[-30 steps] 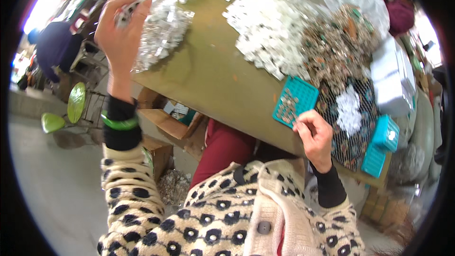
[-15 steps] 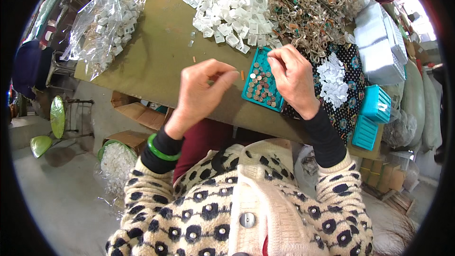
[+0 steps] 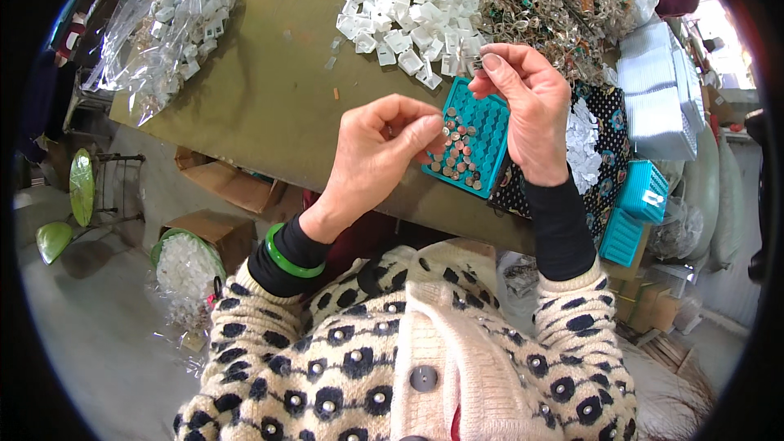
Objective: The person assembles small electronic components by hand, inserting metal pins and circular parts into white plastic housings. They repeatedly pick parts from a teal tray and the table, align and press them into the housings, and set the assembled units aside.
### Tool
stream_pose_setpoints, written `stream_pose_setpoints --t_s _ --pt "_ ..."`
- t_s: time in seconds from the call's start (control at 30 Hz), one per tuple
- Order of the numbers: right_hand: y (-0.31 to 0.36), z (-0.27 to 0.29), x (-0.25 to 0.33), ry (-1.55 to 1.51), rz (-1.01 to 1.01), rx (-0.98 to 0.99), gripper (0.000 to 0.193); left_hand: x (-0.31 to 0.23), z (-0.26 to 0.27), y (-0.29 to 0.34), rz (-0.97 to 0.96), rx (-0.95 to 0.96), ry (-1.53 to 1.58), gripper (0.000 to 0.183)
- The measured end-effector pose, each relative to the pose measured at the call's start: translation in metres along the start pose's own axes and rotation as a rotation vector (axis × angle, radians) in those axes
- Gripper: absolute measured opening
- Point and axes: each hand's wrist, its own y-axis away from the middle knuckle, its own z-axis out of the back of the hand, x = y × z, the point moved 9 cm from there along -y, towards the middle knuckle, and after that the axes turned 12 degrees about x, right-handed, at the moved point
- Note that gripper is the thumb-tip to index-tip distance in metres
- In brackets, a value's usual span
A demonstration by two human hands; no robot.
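A clear bag (image 3: 135,53) of white pieces (image 3: 200,28) lies at the table's (image 3: 286,106) left edge. The left hand (image 3: 376,147) pinches thumb to finger; whether it holds anything, I cannot tell. Near the table's front edge, a teal tray (image 3: 492,118) carries small discs (image 3: 459,153), probably light, stiff, slippery, best gripped by their rims. The right hand (image 3: 531,106) pinches a tiny dark piece (image 3: 478,64).

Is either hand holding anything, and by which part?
The right hand appears to pinch a small greyish piece; which part it grips is too small to tell. Whether the left hand holds anything cannot be told.
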Motion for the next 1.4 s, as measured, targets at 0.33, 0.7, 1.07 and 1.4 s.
stream_pose_setpoints --t_s 0.33,0.7,1.07,1.4 --pt "0.048 -0.064 0.022 0.358 0.289 0.005 0.016 0.01 -0.005 0.008 0.091 0.047 0.601 0.023" --pt "0.053 -0.108 0.051 1.081 0.613 0.279 0.05 0.002 0.019 0.025 0.081 -0.019 0.121 0.017" --pt "0.065 -0.1 0.042 0.921 0.502 0.163 0.023 0.009 0.022 0.038 0.005 -0.103 0.404 0.013" --pt "0.071 -0.087 0.034 0.728 0.409 0.119 0.019 0.011 0.014 0.047 0.03 -0.112 0.252 0.013"
